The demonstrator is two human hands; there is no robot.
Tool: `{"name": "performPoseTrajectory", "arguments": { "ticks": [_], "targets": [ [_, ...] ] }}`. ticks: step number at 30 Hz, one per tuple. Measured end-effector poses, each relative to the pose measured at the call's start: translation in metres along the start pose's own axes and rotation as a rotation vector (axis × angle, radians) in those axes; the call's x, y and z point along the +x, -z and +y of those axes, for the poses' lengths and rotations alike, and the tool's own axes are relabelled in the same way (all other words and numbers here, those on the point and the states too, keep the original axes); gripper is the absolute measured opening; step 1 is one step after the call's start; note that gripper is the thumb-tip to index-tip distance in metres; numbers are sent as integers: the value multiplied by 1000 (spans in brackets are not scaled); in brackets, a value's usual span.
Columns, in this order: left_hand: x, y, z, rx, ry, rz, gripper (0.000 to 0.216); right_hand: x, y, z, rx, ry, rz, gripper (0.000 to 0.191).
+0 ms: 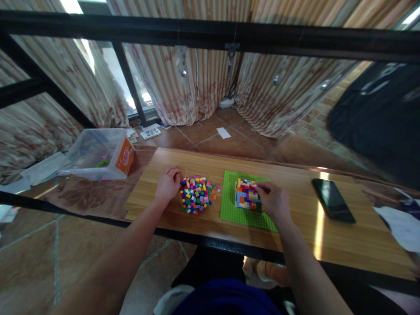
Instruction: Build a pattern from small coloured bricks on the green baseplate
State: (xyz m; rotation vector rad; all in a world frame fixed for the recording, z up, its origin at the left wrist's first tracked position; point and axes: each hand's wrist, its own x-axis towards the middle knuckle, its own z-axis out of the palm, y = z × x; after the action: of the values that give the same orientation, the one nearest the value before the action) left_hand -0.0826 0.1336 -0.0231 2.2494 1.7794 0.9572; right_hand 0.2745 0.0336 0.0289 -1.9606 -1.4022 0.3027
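A loose pile of small multicoloured toy bricks (pixel 196 195) lies on the wooden tabletop. At its left edge rests my left hand (pixel 168 183), fingers curled together; whatever they hold, if anything, is hidden. To the right of the pile is a green studded baseplate (pixel 229 202). On it stands a blocky build of multicoloured bricks (pixel 246 194), with white and light blue along its left side. My right hand (pixel 274 200) is over the build's right side, thumb and fingertips pinched at its upper right edge. What is between those fingertips is too small to tell.
A black phone (pixel 333 200) lies on the right of the table (pixel 297 227). Beyond the left end stands a clear plastic box (pixel 98 151) with an orange label. A dark metal bar (pixel 203 33) crosses above, in front of striped curtains (pixel 210 83). Papers lie on the floor.
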Motion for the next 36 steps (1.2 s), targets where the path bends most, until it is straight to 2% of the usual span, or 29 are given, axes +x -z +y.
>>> {"name": "performPoseTrajectory", "arguments": {
  "ticks": [10,17,23,29,36],
  "targets": [
    [0,1,2,-4,1,-14,25,0,0,8,-108,92,-31,27],
    [0,0,1,3,6,-6,25,1,-7,4,-136,97,-24,29],
    [0,-2,-1,0,2,2,25,-1,-5,4,-50,35,9,30],
    [0,-1,0,7,5,2,25,2,-5,7,40,-51,97,39],
    [0,0,2,11,9,1,25,9,-12,8,123,-170,36,36]
  ]
}}
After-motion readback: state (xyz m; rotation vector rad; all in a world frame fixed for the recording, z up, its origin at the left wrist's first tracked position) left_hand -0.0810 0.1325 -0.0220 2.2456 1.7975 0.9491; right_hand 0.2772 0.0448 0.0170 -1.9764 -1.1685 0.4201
